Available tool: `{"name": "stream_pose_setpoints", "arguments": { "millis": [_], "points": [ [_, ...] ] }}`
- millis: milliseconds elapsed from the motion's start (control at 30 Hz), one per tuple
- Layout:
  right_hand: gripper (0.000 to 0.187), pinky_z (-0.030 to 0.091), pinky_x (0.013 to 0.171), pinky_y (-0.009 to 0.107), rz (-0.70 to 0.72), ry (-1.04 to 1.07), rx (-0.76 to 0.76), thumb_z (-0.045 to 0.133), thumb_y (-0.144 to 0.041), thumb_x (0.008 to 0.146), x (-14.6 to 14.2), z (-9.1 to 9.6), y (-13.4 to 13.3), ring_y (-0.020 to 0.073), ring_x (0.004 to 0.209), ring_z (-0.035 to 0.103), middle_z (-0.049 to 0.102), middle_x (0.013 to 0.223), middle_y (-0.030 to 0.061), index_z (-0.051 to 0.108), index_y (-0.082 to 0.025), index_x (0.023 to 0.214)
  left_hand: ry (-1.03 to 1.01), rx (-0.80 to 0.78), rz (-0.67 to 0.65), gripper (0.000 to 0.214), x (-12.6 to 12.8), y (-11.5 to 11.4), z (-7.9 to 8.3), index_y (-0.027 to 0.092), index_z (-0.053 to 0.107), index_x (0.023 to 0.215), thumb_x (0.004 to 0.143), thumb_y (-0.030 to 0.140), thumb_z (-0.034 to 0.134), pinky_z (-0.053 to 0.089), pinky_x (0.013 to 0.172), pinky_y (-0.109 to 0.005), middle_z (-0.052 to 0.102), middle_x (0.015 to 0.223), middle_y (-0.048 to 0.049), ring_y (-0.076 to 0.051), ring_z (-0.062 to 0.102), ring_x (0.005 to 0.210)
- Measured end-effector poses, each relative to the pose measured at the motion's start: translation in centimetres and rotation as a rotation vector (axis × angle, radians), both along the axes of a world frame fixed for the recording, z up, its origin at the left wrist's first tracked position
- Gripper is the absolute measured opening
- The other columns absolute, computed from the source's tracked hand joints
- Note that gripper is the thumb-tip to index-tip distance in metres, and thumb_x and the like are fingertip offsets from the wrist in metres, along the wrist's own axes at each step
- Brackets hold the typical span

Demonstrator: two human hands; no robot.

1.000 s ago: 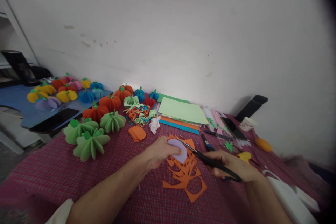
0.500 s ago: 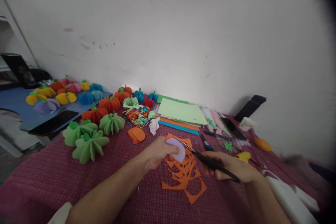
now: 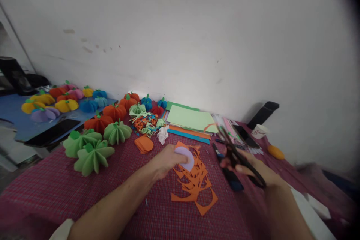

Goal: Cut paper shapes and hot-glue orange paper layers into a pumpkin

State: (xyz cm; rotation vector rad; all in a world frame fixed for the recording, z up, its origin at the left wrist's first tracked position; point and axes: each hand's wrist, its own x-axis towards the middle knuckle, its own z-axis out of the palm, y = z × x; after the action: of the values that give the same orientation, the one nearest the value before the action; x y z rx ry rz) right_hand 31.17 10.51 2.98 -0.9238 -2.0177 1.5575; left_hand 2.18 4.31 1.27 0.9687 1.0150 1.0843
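My left hand (image 3: pixel 168 160) pinches a lilac paper disc (image 3: pixel 185 156) together with orange paper (image 3: pixel 180 144) that shows along its upper edge. In my right hand (image 3: pixel 249 163) are dark-handled scissors (image 3: pixel 234 153), lifted to the right of the disc, with blurred blades. A blurred orange strip hangs by the blade tips. Below the disc, curled orange paper offcuts (image 3: pixel 195 180) lie heaped on the tablecloth. A small stack of cut orange paper pieces (image 3: pixel 144 144) rests to the left of my left hand.
Several green paper pumpkins (image 3: pixel 94 155) stand at left, orange ones (image 3: pixel 114 111) behind them. Coloured paper sheets (image 3: pixel 191 118) lie by the wall. A crumpled white paper (image 3: pixel 162 134), a blue-and-black tool (image 3: pixel 232 178), a paper cup (image 3: pixel 260 131) and a phone (image 3: pixel 246 136) are also around.
The scissors have moved away from the disc, up and to the right, with a thin orange strip by their tips. My left hand still holds the disc over the offcuts.
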Motion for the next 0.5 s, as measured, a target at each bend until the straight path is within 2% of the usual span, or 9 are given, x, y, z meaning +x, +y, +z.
{"name": "stream_pose_setpoints", "arguments": {
  "millis": [67, 200, 367, 500],
  "points": [
    [0.047, 0.042, 0.082, 0.035, -0.151, 0.15, -0.006, 0.065, -0.037, 0.076, -1.8, -0.5, -0.3, 0.0199, 0.092, 0.059, 0.063, 0.103, 0.0093, 0.039, -0.022, 0.112, 0.079, -0.002, -0.036, 0.013, 0.3, -0.2, 0.0, 0.011, 0.065, 0.065, 0.053, 0.015, 0.062, 0.042, 0.058, -0.024, 0.064, 0.062, -0.0021, -0.014, 0.056, 0.058],
    [0.047, 0.043, 0.077, 0.032, -0.239, 0.29, 0.0, 0.07, -0.036, 0.071, -6.2, -1.9, -1.3, 0.0191, 0.089, 0.061, 0.065, 0.097, 0.0054, 0.04, -0.024, 0.105, 0.232, 0.006, -0.072, 0.014, 0.8, -0.3, -0.5, 0.012, 0.064, 0.066, 0.053, 0.016, 0.061, 0.04, 0.055, -0.023, 0.061, 0.061, -0.0004, -0.014, 0.055, 0.058],
    [0.048, 0.045, 0.074, 0.03, -0.221, 0.33, -0.074, 0.076, -0.032, 0.064, -9.4, -2.7, -2.9, 0.0171, 0.085, 0.06, 0.063, 0.09, 0.0011, 0.041, -0.025, 0.097, 0.384, 0.03, -0.059, 0.016, 1.3, -0.2, -1.7, 0.013, 0.06, 0.069, 0.053, 0.016, 0.061, 0.036, 0.05, -0.021, 0.055, 0.058, 0.0027, -0.011, 0.049, 0.053],
    [0.053, 0.043, 0.062, 0.023, -0.246, 0.269, -0.079, 0.08, -0.026, 0.056, -10.6, -2.7, -3.6, 0.0123, 0.073, 0.056, 0.058, 0.083, -0.0025, 0.041, -0.023, 0.093, 0.465, 0.071, -0.16, 0.009, 1.8, -0.5, -2.0, 0.016, 0.054, 0.065, 0.056, 0.019, 0.056, 0.029, 0.043, -0.02, 0.049, 0.054, 0.0049, -0.008, 0.041, 0.047]
  ]
}}
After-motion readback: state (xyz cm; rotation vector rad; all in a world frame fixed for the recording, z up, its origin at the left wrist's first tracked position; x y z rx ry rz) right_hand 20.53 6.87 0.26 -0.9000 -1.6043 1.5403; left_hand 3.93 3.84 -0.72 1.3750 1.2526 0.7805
